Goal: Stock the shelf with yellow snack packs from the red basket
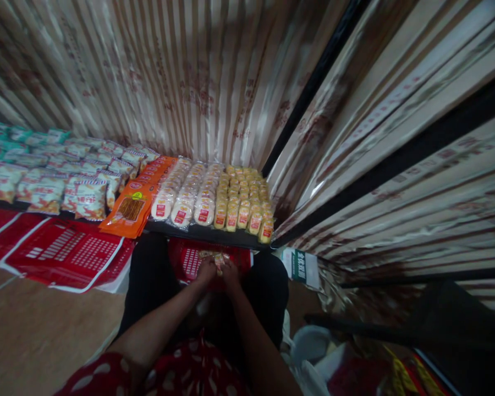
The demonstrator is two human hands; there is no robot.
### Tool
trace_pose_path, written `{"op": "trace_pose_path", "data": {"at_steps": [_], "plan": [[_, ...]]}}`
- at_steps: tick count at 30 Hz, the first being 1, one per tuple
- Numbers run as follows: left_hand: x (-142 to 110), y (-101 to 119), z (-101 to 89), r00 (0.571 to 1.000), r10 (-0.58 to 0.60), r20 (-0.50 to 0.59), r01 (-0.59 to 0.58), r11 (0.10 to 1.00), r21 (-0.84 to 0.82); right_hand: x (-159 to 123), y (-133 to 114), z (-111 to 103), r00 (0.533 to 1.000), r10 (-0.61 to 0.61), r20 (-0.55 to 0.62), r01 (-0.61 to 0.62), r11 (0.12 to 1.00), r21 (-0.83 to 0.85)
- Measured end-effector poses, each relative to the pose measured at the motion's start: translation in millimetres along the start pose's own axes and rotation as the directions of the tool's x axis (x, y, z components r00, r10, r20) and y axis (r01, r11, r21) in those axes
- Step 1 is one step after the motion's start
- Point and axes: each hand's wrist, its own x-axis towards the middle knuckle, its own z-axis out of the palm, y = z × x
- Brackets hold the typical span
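Between my knees, both hands meet around a small clear-wrapped snack packet. My left hand is closed on its left part, and my right hand grips its right side. The view is dim, and my fingers partly cover the packet. Just ahead, on a dark shelf, stand rows of yellow wrapped snacks. Beside them are rows of round white wrapped crackers with red labels. An orange snack bag lies to their left, overhanging the shelf edge.
White snack bags and green bags fill the shelf's left. Red printed sheeting hangs below. Striped plastic curtains and black poles stand behind and right. A pale bucket sits at lower right.
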Motion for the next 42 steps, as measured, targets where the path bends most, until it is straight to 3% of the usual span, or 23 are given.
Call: {"op": "trace_pose_path", "data": {"at_steps": [6, 10, 16, 25, 33, 42], "plan": [[-10, 8, -1.6, 0.995, 0.063, -0.080, -0.062, 0.998, 0.012, -6, -11, -2, 0.999, 0.023, 0.023, -0.021, 0.998, -0.062], [-20, 16, -3.9, 0.980, 0.165, -0.108, -0.166, 0.986, -0.003, -11, -16, -4, 0.999, -0.049, -0.016, 0.047, 0.991, -0.127], [-36, 27, -4.9, 0.931, 0.313, -0.186, -0.321, 0.947, -0.012, -18, -24, -11, 0.966, -0.240, -0.100, 0.202, 0.936, -0.290], [-47, 41, -2.5, 0.824, 0.508, -0.250, -0.526, 0.850, -0.006, -30, -53, -20, 0.912, -0.387, -0.136, 0.318, 0.876, -0.363], [-59, 78, -7.3, 0.823, 0.551, -0.139, -0.564, 0.822, -0.077, -24, -83, -28, 0.832, -0.516, -0.204, 0.386, 0.802, -0.455], [-54, 109, -7.1, 0.808, 0.582, -0.089, -0.580, 0.813, 0.059, -1, -106, -31, 0.791, -0.554, -0.260, 0.378, 0.776, -0.505]]}}
